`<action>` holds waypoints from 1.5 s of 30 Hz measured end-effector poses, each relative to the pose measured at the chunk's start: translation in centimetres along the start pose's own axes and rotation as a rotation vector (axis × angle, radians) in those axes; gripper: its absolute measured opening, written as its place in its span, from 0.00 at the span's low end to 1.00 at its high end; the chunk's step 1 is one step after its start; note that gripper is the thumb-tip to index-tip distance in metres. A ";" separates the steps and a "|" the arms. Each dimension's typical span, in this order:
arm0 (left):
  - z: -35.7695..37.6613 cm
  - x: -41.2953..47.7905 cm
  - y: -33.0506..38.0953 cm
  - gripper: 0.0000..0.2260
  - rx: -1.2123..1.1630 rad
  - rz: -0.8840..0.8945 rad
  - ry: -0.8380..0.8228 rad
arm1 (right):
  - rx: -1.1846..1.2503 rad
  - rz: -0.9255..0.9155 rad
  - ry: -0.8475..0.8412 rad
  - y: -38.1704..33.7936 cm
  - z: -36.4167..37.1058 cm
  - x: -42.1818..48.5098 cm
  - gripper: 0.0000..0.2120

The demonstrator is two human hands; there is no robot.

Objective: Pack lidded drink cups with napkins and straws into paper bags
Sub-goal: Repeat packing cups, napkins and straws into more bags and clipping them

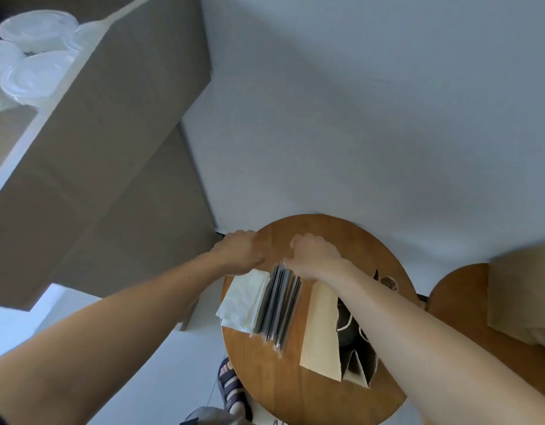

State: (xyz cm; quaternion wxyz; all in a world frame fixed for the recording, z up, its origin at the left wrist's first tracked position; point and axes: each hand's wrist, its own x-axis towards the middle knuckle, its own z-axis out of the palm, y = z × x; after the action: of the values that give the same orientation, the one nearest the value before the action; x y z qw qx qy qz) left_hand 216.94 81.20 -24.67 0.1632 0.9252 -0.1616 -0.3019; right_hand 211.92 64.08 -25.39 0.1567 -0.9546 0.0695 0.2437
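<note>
Curling away from view, the fingers of the left hand [237, 253] and right hand [314, 256] do not show whether they grip anything. Beside them on the round worktop [265, 378] lie 1 bundle of dark wrapped straws [279, 308], 1 white napkin stack [243, 302] and 1 tan paper bag [321, 329], partly under the right arm [418, 332]. At least 4 blurred lidded cups [35, 35] sit in a cardboard box [127, 102], cut off upper left.

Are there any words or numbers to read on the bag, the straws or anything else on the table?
No text can be read anywhere in this view.
Paper bag: plain, no print shows.
Wrapped straws: no print shows.
Napkins: plain white.
Round mark at the far side of the table: too blurred to read, and what it stands on cannot be told.
</note>
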 end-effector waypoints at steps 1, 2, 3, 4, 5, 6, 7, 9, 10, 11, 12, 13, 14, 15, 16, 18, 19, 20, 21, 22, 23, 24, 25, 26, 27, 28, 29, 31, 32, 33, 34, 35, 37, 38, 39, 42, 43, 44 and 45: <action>0.3 0.1 -0.9 0.09 -0.014 -0.028 -0.015 | 0.046 0.029 -0.014 -0.5 1.1 0.9 0.08; 0.7 0.3 -1.9 0.10 -0.020 -0.048 -0.034 | 0.108 0.062 -0.020 -1.0 2.3 1.5 0.05; 1.2 0.4 -3.0 0.12 -0.024 -0.065 -0.051 | 0.175 0.105 -0.027 -1.3 3.8 2.3 0.09; 1.8 0.6 -4.0 0.15 -0.027 -0.086 -0.060 | 0.241 0.134 -0.046 -1.6 5.3 2.9 0.11; 2.5 0.7 -5.1 0.16 -0.033 -0.118 -0.057 | 0.291 0.171 -0.078 -2.0 6.9 3.4 0.11; 3.2 0.7 -6.2 0.17 -0.045 -0.156 -0.049 | 0.324 0.197 -0.107 -2.3 8.5 3.9 0.08; 3.9 0.8 -7.2 0.18 -0.063 -0.198 -0.048 | 0.334 0.232 -0.132 -2.7 10.0 4.2 0.08; 5.3 1.1 -9.2 0.20 -0.089 -0.248 -0.059 | 0.342 0.281 -0.152 -3.4 13.0 4.9 0.10; 6.0 1.3 -10.1 0.21 -0.093 -0.258 -0.069 | 0.367 0.302 -0.158 -3.7 14.4 5.3 0.12; 6.5 1.4 -10.9 0.23 -0.096 -0.265 -0.078 | 0.400 0.332 -0.167 -4.1 15.9 5.7 0.14; 7.0 1.6 -11.5 0.24 -0.100 -0.269 -0.088 | 0.430 0.364 -0.171 -4.4 17.2 6.0 0.16; 7.5 1.7 -12.1 0.25 -0.101 -0.272 -0.100 | 0.442 0.402 -0.179 -4.7 18.3 6.1 0.17; 8.0 1.8 -12.6 0.25 -0.101 -0.274 -0.110 | 0.449 0.440 -0.185 -4.9 19.3 6.3 0.17; 8.4 1.9 -13.0 0.25 -0.102 -0.277 -0.117 | 0.455 0.472 -0.194 -5.1 20.2 6.5 0.17; 8.8 2.0 -13.4 0.25 -0.106 -0.280 -0.122 | 0.453 0.491 -0.202 -5.3 21.0 6.8 0.18; 9.5 2.0 -13.8 0.25 -0.113 -0.279 -0.133 | 0.416 0.508 -0.205 -5.6 22.2 7.3 0.19; 9.7 2.0 -14.0 0.24 -0.109 -0.277 -0.136 | 0.385 0.511 -0.196 -5.6 22.6 7.5 0.20; 9.9 2.0 -14.2 0.24 -0.104 -0.277 -0.141 | 0.355 0.511 -0.178 -5.6 23.1 7.7 0.21; 10.0 2.0 -14.4 0.24 -0.098 -0.276 -0.149 | 0.329 0.511 -0.162 -5.5 23.4 7.9 0.21; 10.1 2.0 -14.5 0.24 -0.092 -0.276 -0.156 | 0.311 0.510 -0.148 -5.5 23.7 8.0 0.20; 10.2 2.0 -14.7 0.24 -0.084 -0.277 -0.163 | 0.298 0.511 -0.141 -5.4 24.0 8.2 0.20; 10.2 2.1 -14.9 0.24 -0.078 -0.279 -0.168 | 0.291 0.512 -0.137 -5.4 24.2 8.3 0.19; 10.3 2.1 -15.1 0.24 -0.076 -0.280 -0.173 | 0.294 0.514 -0.133 -5.2 24.5 8.4 0.17; 10.4 2.1 -15.2 0.24 -0.079 -0.280 -0.178 | 0.299 0.517 -0.126 -5.1 24.7 8.5 0.16; 10.4 2.2 -15.2 0.23 -0.086 -0.279 -0.183 | 0.304 0.517 -0.121 -5.0 24.8 8.5 0.16; 10.5 2.1 -15.2 0.23 -0.094 -0.278 -0.186 | 0.307 0.509 -0.117 -4.8 25.0 8.4 0.15; 10.5 2.2 -15.2 0.23 -0.100 -0.277 -0.189 | 0.314 0.495 -0.113 -4.7 25.1 8.4 0.15; 10.7 2.3 -15.1 0.23 -0.107 -0.272 -0.190 | 0.356 0.472 -0.092 -4.6 25.4 8.3 0.13; 10.8 2.3 -15.1 0.24 -0.112 -0.271 -0.186 | 0.390 0.469 -0.075 -4.6 25.5 8.2 0.12; 10.9 2.4 -15.1 0.24 -0.121 -0.272 -0.180 | 0.433 0.471 -0.055 -4.5 25.5 8.2 0.11; 11.0 2.4 -15.1 0.24 -0.133 -0.274 -0.172 | 0.490 0.474 -0.031 -4.5 25.5 8.0 0.10; 11.1 2.5 -15.0 0.24 -0.150 -0.279 -0.163 | 0.569 0.479 -0.005 -4.6 25.4 7.9 0.08; 11.4 2.5 -14.9 0.24 -0.204 -0.298 -0.153 | 0.762 0.487 0.063 -4.6 25.2 7.4 0.07; 11.6 2.5 -14.8 0.24 -0.233 -0.307 -0.156 | 0.858 0.487 0.103 -4.6 25.1 7.0 0.07; 11.7 2.6 -14.7 0.24 -0.258 -0.317 -0.164 | 0.954 0.478 0.143 -4.5 24.9 6.6 0.08; 12.2 2.8 -14.1 0.23 -0.355 -0.365 -0.192 | 1.268 0.389 0.228 -4.5 24.2 5.1 0.14; 12.3 2.9 -13.8 0.23 -0.395 -0.393 -0.205 | 1.359 0.371 0.240 -4.6 23.9 4.5 0.15; 12.4 2.9 -13.5 0.23 -0.447 -0.423 -0.224 | 1.428 0.369 0.242 -4.6 23.6 3.9 0.15; 12.6 3.0 -13.2 0.23 -0.528 -0.450 -0.245 | 1.473 0.371 0.235 -4.6 23.5 3.3 0.14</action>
State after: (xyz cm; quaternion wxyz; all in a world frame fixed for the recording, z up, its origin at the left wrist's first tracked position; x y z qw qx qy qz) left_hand 214.17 89.21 -41.02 0.3054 0.8206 0.1113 -0.4700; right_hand 205.34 76.03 -45.35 0.7000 -0.5964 0.3891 0.0537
